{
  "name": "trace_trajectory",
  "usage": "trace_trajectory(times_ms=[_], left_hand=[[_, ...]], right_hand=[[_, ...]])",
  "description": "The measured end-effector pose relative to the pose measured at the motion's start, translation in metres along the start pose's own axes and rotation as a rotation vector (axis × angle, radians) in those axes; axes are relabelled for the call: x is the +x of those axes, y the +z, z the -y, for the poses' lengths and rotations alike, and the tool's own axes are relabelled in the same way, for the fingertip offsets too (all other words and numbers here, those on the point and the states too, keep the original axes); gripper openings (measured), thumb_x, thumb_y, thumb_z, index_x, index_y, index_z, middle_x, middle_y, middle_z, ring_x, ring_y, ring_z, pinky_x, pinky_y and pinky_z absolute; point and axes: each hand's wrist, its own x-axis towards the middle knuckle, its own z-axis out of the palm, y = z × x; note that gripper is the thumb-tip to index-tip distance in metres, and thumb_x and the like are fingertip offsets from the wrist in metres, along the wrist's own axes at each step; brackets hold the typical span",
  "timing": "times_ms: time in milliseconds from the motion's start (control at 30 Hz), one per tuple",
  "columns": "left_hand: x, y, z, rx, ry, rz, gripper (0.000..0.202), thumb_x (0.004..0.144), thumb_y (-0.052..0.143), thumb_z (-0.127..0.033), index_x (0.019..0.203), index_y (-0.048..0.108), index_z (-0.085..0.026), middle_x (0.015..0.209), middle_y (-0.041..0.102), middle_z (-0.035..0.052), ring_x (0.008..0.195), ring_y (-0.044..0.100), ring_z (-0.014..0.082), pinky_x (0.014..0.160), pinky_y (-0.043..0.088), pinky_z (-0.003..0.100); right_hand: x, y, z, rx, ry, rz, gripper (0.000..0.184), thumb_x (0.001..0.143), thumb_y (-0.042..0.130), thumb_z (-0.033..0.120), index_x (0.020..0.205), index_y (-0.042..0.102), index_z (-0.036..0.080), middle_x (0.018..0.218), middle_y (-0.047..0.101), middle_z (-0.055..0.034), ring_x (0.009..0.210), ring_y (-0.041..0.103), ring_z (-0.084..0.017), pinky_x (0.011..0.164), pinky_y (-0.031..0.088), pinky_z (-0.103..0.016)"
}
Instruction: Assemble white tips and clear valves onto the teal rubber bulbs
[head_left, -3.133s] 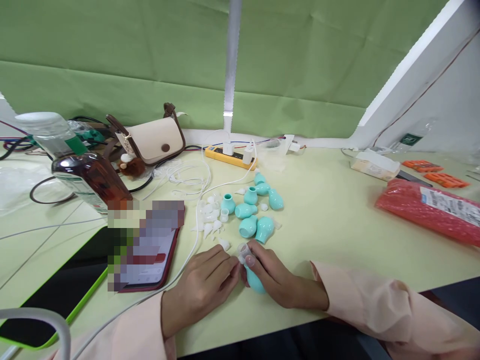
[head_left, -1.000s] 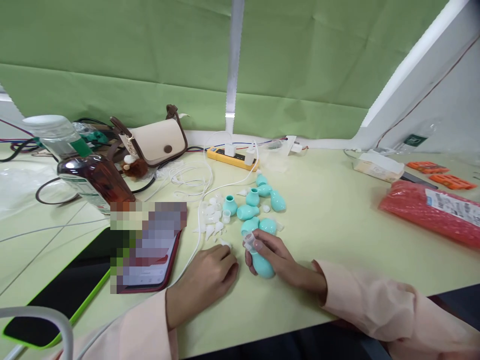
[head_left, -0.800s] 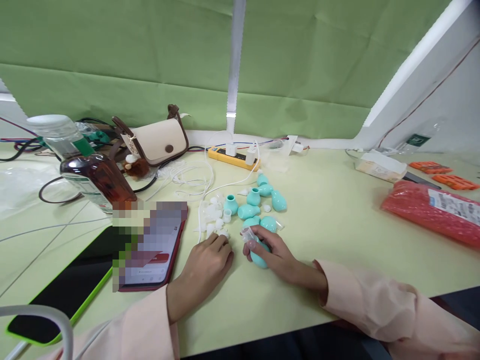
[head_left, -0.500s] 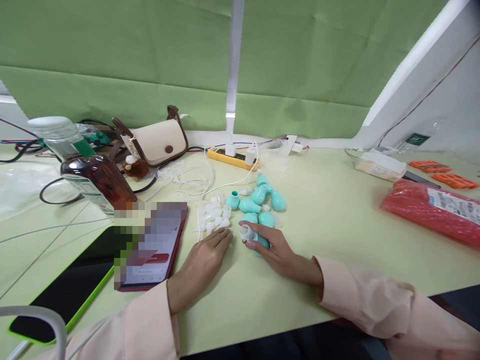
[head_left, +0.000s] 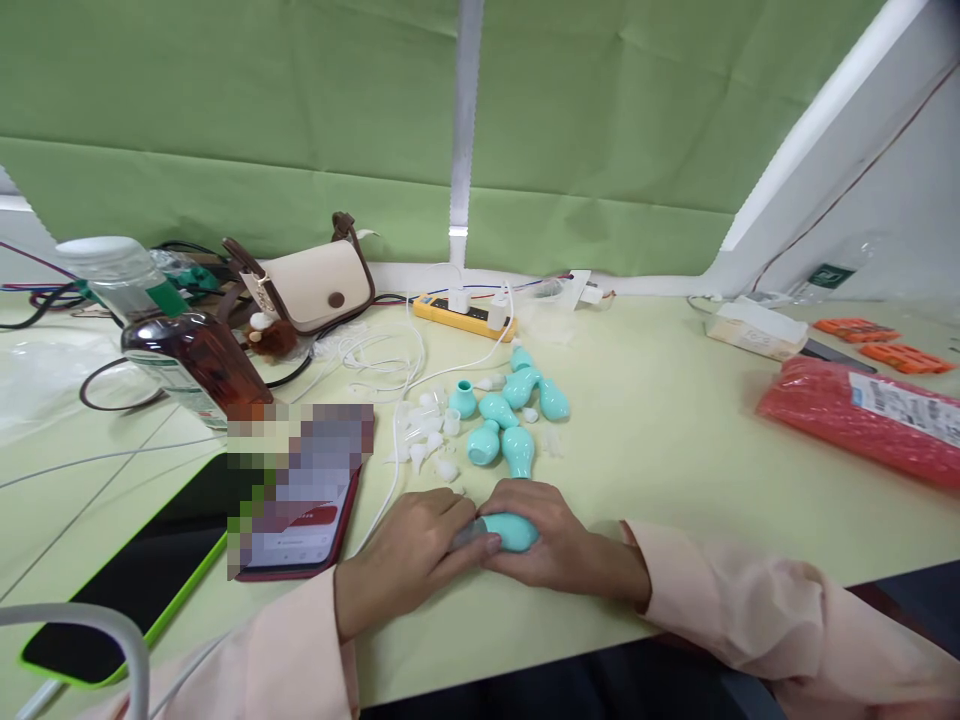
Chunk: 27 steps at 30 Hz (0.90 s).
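Note:
My right hand grips a teal rubber bulb that lies sideways near the table's front edge. My left hand meets it from the left, with thumb and fingers closed on the bulb's neck end, where a small clear tip shows. Behind the hands lie several more teal bulbs and, to their left, a scatter of small white clear tips.
A red-cased phone and a green-edged tablet lie left of my hands, crossed by a white cable. Farther back are a brown bottle, a cream handbag and a yellow power strip. A red packet lies right.
Both hands pulled back from the pile toward me. The right hand brought its bulb along and laid it sideways. The left hand, flat near the tips before, has closed on the bulb's neck.

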Motion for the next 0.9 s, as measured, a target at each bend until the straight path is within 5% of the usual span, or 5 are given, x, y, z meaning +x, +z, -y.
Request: trace_trajectory(times_ms=[267,500,633,767,900], left_hand=[[-0.002,-0.002,-0.007,-0.512,-0.097,0.068,0.038,0.088,0.026,-0.031,0.055,0.038,-0.016,0.05,0.03,-0.0059,0.046,0.027,0.007,0.046,0.025,0.021],[0.002,0.0,-0.006,-0.861,-0.271,0.153,0.046,0.085,0.029,-0.04,0.048,0.039,-0.015,0.044,0.035,-0.0046,0.043,0.03,0.0065,0.043,0.026,0.02],[0.002,-0.003,-0.003,-1.069,-0.386,0.132,0.052,0.086,0.018,-0.042,0.043,0.033,-0.017,0.034,0.03,-0.0054,0.033,0.027,0.0064,0.038,0.023,0.021],[-0.002,-0.007,-0.002,-0.715,-0.324,0.004,0.047,0.087,0.022,-0.042,0.052,0.042,-0.016,0.042,0.04,-0.004,0.04,0.036,0.0081,0.043,0.029,0.02],[-0.002,0.001,0.001,-0.031,-0.123,0.003,0.026,0.079,0.045,-0.042,0.08,0.05,-0.016,0.067,0.055,0.001,0.059,0.051,0.0161,0.053,0.039,0.026]], right_hand=[[0.003,-0.006,0.003,0.181,-0.028,0.089,0.029,0.068,0.06,0.042,0.061,0.055,0.014,0.049,0.049,0.0007,0.046,0.045,-0.008,0.044,0.036,-0.02],[0.002,-0.004,0.0,0.28,-0.033,0.051,0.031,0.065,0.062,0.043,0.059,0.052,0.014,0.046,0.047,0.0025,0.04,0.04,-0.006,0.039,0.034,-0.019],[0.003,-0.011,-0.001,0.225,-0.151,0.066,0.025,0.07,0.06,0.038,0.07,0.056,0.014,0.053,0.054,-0.0006,0.049,0.05,-0.009,0.048,0.04,-0.019],[0.004,-0.022,-0.001,0.145,-0.055,0.002,0.02,0.071,0.059,0.035,0.075,0.055,0.016,0.059,0.055,-0.0006,0.054,0.05,-0.01,0.052,0.041,-0.02],[0.007,-0.026,-0.003,0.131,0.187,0.198,0.02,0.081,0.045,0.035,0.079,0.052,0.016,0.068,0.055,-0.0011,0.06,0.049,-0.01,0.058,0.041,-0.022]])
